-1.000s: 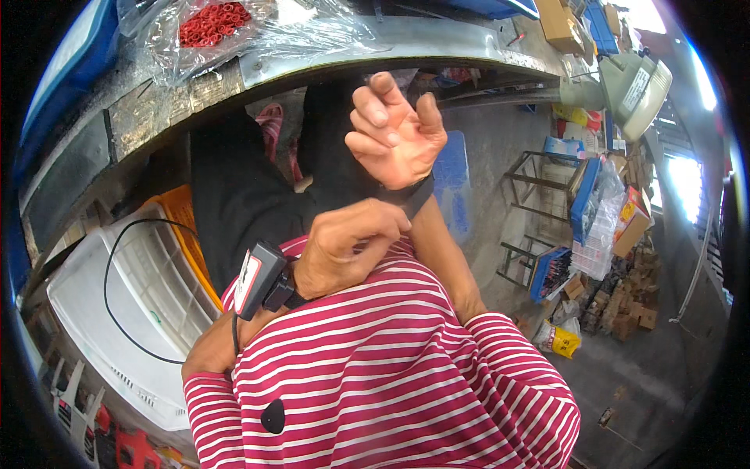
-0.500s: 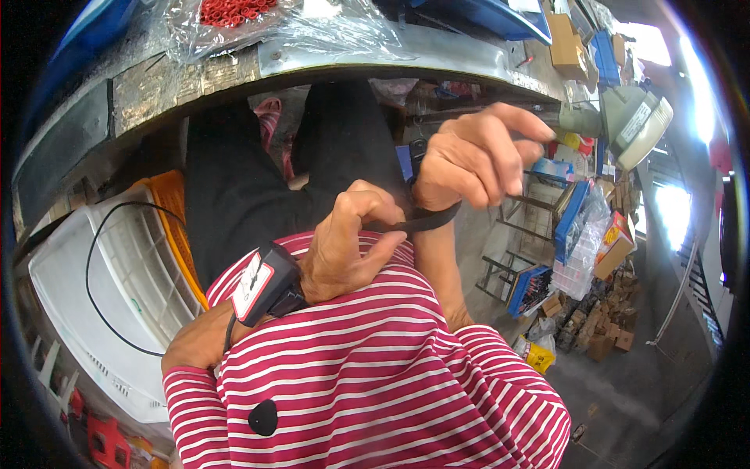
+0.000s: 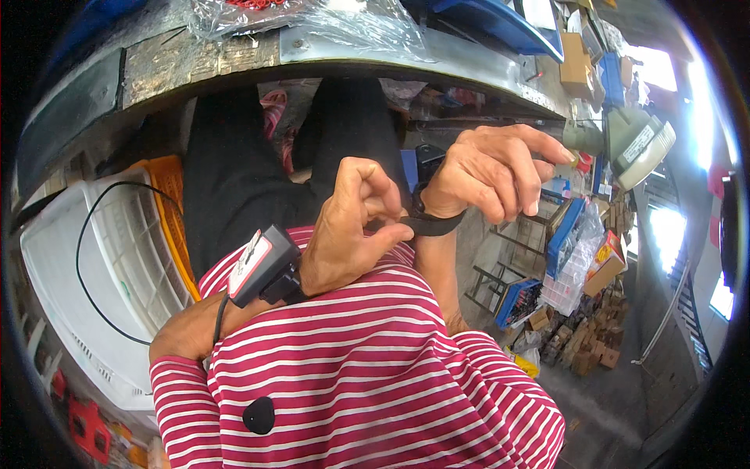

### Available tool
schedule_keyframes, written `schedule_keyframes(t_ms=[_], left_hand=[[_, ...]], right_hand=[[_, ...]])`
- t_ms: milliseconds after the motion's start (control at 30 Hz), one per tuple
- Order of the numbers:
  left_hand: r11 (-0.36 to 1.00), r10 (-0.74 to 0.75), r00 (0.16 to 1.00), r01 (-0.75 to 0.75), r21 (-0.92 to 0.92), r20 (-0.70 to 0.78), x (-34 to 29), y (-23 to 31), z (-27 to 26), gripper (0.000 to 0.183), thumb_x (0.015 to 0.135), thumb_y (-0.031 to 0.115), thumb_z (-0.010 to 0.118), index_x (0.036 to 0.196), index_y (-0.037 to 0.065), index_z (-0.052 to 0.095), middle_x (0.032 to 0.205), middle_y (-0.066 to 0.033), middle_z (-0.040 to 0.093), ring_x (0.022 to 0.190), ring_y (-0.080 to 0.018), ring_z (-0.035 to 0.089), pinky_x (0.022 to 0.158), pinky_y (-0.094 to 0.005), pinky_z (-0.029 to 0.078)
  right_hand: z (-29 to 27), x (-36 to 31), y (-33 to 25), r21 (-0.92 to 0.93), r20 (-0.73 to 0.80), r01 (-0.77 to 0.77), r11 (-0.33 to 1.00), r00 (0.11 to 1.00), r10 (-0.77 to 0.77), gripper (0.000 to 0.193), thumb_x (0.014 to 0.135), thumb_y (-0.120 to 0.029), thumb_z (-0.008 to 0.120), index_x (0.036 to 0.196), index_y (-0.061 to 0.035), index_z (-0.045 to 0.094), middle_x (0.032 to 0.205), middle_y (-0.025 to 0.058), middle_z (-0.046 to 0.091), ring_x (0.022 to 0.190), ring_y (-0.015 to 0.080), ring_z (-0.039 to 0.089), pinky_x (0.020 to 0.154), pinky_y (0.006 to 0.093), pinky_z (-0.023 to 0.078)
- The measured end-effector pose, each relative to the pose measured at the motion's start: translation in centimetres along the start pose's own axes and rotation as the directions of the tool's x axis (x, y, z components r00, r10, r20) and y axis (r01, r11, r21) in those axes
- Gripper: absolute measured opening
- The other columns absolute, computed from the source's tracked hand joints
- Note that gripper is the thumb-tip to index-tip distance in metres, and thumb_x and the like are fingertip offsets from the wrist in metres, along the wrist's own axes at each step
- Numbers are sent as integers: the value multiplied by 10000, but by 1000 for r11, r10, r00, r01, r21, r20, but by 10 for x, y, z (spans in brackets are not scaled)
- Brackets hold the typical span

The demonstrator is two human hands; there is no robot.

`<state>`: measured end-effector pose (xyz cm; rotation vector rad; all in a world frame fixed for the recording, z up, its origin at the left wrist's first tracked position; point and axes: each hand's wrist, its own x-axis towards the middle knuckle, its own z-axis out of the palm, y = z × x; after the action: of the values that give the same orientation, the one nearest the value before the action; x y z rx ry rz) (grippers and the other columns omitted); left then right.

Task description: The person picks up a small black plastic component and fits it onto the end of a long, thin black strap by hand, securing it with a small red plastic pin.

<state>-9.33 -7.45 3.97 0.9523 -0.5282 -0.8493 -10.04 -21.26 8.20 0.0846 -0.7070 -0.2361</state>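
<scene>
Black wrist strap (image 3: pixel 439 226) runs into the left hand (image 3: pixel 340 238) — its end hidden.

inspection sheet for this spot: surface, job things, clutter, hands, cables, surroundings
Surface: workbench, wood and metal along its edge
Job's things: black strap around the wrist of the right hand; black device at the wrist of the left hand
Clutter: clear plastic and blue tray on the bench
Hands: left pinches the strap; right, fingers partly curled, holds nothing visible
Cables: black cable looping across the white basket
Surroundings: orange basket at left, cardboard boxes at right
</scene>
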Motion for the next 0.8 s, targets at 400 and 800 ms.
schedule_keyframes(t_ms=[400, 800], left_hand=[[989, -131, 991, 128, -70, -32, 4, 2, -7, 533, 669, -150, 628, 1062, 10, 305, 805, -87, 497, 755, -116, 570, 657, -221, 479], [941, -251, 966, 259, -220, 62, 6, 4, -16, 491, 675, -120, 639, 1064, 21, 376, 757, -71, 557, 680, -90, 589, 588, -191, 484]], right_hand=[[-2, -4, 0, 22, -67, -111, 994, 991, 113, 273, 877, -92, 524, 1143, -33, 533, 712, 155, 576, 473, 143, 527, 425, 240, 451], [-6, -7, 8, 38, -21, -173, 984, 984, 174, 358, 881, -220, 553, 1221, -125, 490, 764, 143, 572, 529, 122, 551, 458, 202, 479]])
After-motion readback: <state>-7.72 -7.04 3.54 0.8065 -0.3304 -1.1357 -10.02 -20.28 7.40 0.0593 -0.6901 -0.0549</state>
